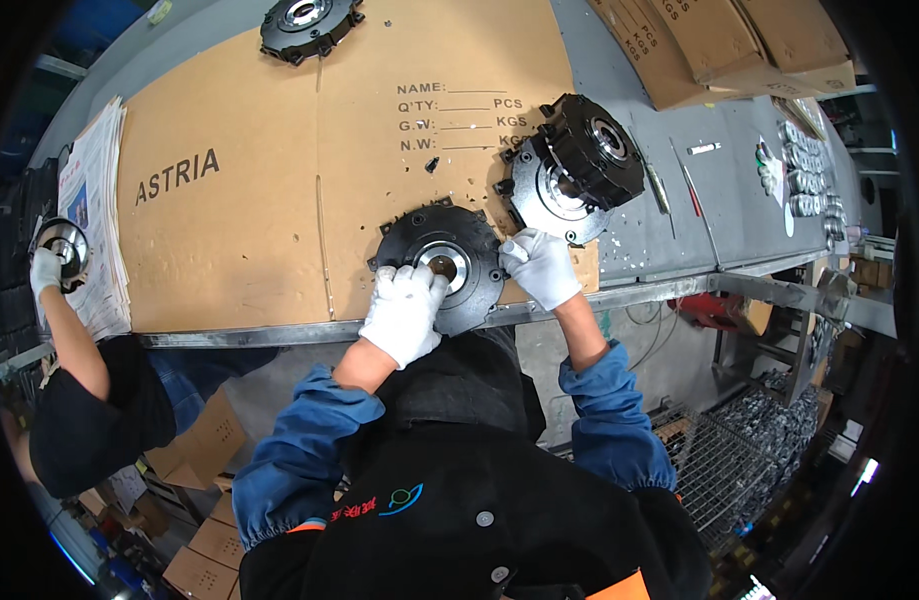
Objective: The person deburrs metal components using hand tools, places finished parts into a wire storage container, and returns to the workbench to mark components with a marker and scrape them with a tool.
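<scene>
A black round metal housing [400, 245] with lugs round its rim and a bright ring at its centre lies at the table's front edge. My left hand [404, 315], in a white glove, grips its near left side, fingertips beside the central bore. My right hand [544, 272], also gloved, is closed at the housing's right rim; what it pinches, if anything, is too small to make out. Just beyond it lies a housing with a silvery face [532, 190]. A thicker black housing [585, 150] leans on top of that one.
Flat cardboard [229, 240] covers the table. Another black housing [297, 35] lies at the far edge. Cartons [699, 45], a red-handled tool [691, 190] and rows of metal rings [807, 175] are to the right. At left, a co-worker's gloved hand [46, 270] holds a metal ring.
</scene>
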The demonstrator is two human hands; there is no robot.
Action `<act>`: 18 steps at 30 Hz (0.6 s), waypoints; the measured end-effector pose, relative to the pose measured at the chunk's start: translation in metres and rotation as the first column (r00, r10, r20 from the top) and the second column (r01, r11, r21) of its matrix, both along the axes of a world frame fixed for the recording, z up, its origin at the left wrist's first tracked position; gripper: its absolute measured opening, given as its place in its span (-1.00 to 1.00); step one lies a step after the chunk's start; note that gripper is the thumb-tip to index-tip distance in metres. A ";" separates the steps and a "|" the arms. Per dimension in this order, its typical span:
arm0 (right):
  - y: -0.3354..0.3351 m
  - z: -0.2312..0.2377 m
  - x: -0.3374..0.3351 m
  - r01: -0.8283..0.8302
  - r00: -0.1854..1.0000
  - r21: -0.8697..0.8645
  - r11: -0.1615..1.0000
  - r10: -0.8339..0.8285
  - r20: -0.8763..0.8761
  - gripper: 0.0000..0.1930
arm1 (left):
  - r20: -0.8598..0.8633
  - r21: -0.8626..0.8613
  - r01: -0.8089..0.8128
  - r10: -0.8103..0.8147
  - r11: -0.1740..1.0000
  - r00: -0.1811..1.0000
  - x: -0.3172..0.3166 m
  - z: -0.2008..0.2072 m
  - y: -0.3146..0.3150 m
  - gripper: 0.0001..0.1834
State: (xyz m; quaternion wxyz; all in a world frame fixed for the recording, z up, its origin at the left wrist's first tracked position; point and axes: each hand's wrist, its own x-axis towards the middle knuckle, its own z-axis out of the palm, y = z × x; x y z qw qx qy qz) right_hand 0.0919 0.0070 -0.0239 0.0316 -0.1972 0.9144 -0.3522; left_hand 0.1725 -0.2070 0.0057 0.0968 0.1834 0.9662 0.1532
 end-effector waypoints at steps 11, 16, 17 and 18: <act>-0.003 0.004 -0.003 -0.012 0.998 -0.036 0.999 0.010 -0.057 -0.89 | -0.027 0.010 0.003 -0.003 1.000 1.000 -0.001 -0.004 -0.001 -0.43; -0.006 0.009 -0.003 0.001 0.997 -0.012 1.000 -0.001 -0.079 -0.92 | -0.038 0.006 0.003 -0.003 1.000 0.999 0.000 -0.003 0.000 -0.43; -0.004 0.008 -0.005 -0.013 0.999 0.016 1.000 0.014 -0.031 -0.91 | -0.040 0.005 0.005 -0.005 1.000 0.999 0.000 -0.002 0.000 -0.43; -0.002 0.007 -0.007 -0.028 0.999 0.043 0.999 0.027 0.018 -0.90 | -0.042 0.004 0.008 -0.007 1.000 0.999 0.000 -0.002 0.000 -0.43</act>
